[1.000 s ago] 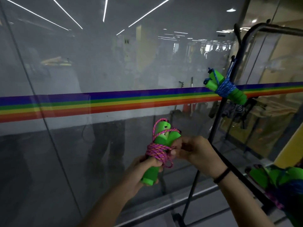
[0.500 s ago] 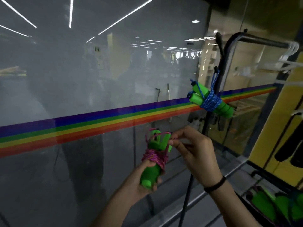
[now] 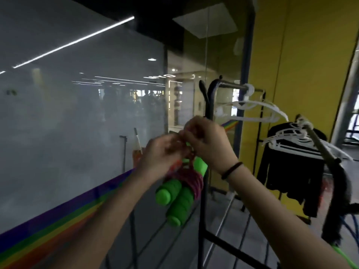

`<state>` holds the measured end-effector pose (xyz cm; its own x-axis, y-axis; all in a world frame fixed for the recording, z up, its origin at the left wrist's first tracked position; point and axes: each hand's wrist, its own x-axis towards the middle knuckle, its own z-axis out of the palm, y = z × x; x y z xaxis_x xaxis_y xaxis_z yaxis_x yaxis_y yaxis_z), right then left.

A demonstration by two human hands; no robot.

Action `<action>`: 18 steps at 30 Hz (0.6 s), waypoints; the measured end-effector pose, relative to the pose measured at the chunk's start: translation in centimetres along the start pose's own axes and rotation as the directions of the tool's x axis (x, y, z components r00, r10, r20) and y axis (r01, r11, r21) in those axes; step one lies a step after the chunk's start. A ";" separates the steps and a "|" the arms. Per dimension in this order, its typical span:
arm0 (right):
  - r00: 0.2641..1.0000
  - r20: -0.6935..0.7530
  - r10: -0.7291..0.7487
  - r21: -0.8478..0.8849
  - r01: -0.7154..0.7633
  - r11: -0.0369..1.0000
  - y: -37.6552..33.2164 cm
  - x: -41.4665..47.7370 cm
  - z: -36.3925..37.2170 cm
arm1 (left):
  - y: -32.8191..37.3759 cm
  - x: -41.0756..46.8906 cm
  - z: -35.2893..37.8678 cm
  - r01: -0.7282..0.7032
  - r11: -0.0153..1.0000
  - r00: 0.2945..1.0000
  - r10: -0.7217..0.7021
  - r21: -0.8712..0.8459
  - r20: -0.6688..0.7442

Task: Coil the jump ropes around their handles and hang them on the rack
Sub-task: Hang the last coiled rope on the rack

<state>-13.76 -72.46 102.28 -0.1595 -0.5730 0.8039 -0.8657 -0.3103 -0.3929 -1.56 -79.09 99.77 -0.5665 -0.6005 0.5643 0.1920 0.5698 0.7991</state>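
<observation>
The jump rope (image 3: pixel 175 200) has two green foam handles bundled side by side, with pink cord (image 3: pixel 195 182) coiled round their middle. It hangs handles-down right in front of the black rack post (image 3: pixel 202 220). My left hand (image 3: pixel 160 158) and my right hand (image 3: pixel 206 141) are both closed on the cord at the top of the bundle, close against the post, below its upper hooks (image 3: pixel 206 90). Motion blur hides the exact finger grip. A green handle end (image 3: pixel 201 165) shows just under my right hand; whether it belongs to this rope is unclear.
A glass wall (image 3: pixel 77 123) with a rainbow stripe runs along the left. The rack's top bar (image 3: pixel 233 86) carries white hangers (image 3: pixel 256 111). A black garment (image 3: pixel 291 171) hangs on a second rail to the right. Another green handle (image 3: pixel 342 256) lies at the bottom right.
The view has swung right and up to the rack. Both hands have lifted the pink-corded bundle up against the rack post, and the handles now hang down from the cord.
</observation>
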 end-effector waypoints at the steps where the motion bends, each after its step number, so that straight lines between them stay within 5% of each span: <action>1: 0.999 -0.039 0.000 -0.013 0.000 1.000 -0.1 1.8 -0.8 | 0.7 1.9 0.1 0.005 0.999 1.000 -0.005 -0.036 -0.008; 9: 0.963 -0.259 0.075 -0.040 -0.089 0.995 2.5 13.6 -4.8 | 5.8 14.6 -0.5 -0.082 0.995 0.997 0.081 -0.061 -0.017; 13: 0.933 -0.218 0.286 -0.085 -0.311 0.947 6.2 14.2 -3.7 | 3.4 17.3 1.0 0.112 0.988 0.993 -0.108 -0.105 0.050; 18: 0.913 -0.318 0.257 0.039 -0.258 0.965 8.9 9.4 -1.8 | -1.4 15.1 2.4 0.126 0.992 0.984 -0.127 0.016 0.127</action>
<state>-23.85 -79.26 107.10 -0.5185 -0.3617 0.7749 -0.7762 -0.1813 -0.6039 -12.28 -87.58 106.65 -0.6836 -0.5918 0.4271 0.1064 0.4981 0.8606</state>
